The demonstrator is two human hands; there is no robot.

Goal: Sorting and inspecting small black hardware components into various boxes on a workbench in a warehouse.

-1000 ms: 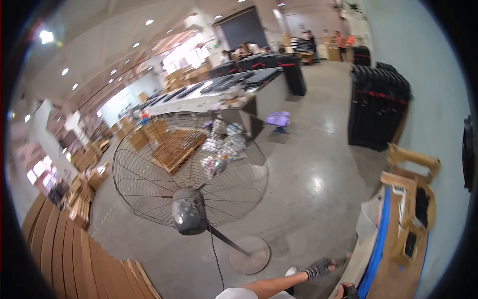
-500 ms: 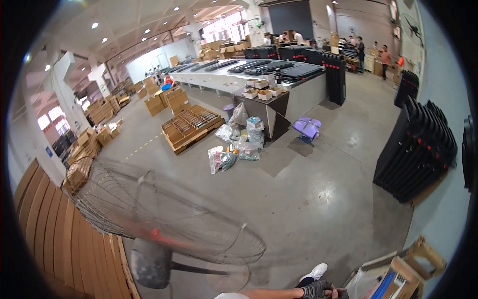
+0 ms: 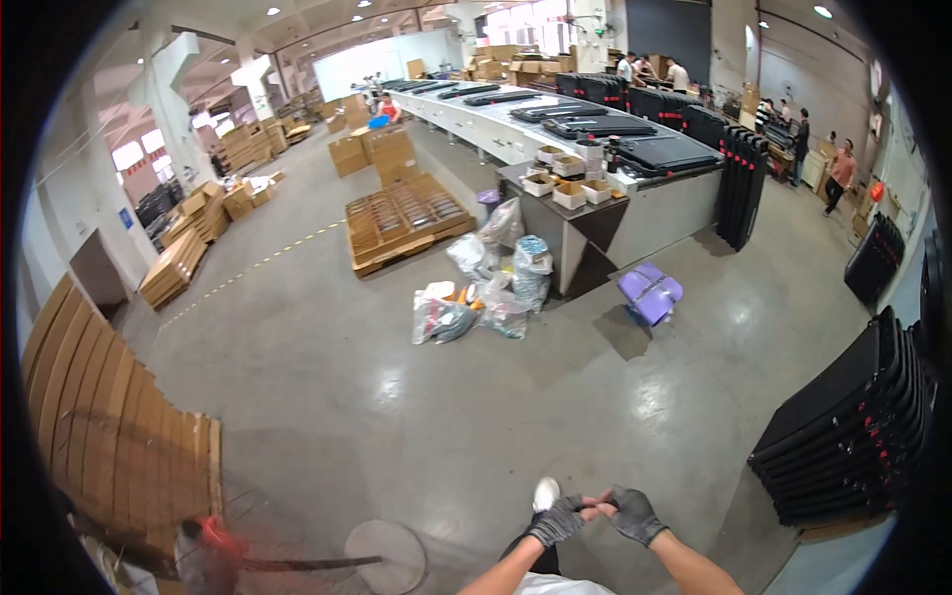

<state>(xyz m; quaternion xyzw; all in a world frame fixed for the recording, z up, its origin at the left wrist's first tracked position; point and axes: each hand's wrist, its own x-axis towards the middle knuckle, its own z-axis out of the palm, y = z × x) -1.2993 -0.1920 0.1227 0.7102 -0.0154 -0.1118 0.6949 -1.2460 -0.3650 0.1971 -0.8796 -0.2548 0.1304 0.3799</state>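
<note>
Both my hands wear grey gloves that leave the fingertips bare, and they meet in front of me low in the view. My left hand [image 3: 558, 522] has its fingers drawn together and pointing right. Against them, my right hand [image 3: 635, 516] curls inward, its fingertips touching those of the left. Anything small pinched between them cannot be made out. Just beyond my left hand a white shoe [image 3: 546, 493] shows on the grey floor.
A fan [image 3: 213, 555] with a round base [image 3: 387, 557] stands lower left beside stacked cardboard [image 3: 119, 416]. Black folded cases [image 3: 843, 426] stack at right. Ahead are a purple stool [image 3: 650, 294], plastic bags [image 3: 501, 288], a wooden pallet [image 3: 407, 223] and a long worktable [image 3: 664, 208]; people stand farther back.
My view has swung left to right and I have moved past the fan, which now sits lower left. My hands, earlier at the bottom edge, are now in fuller view, still together.
</note>
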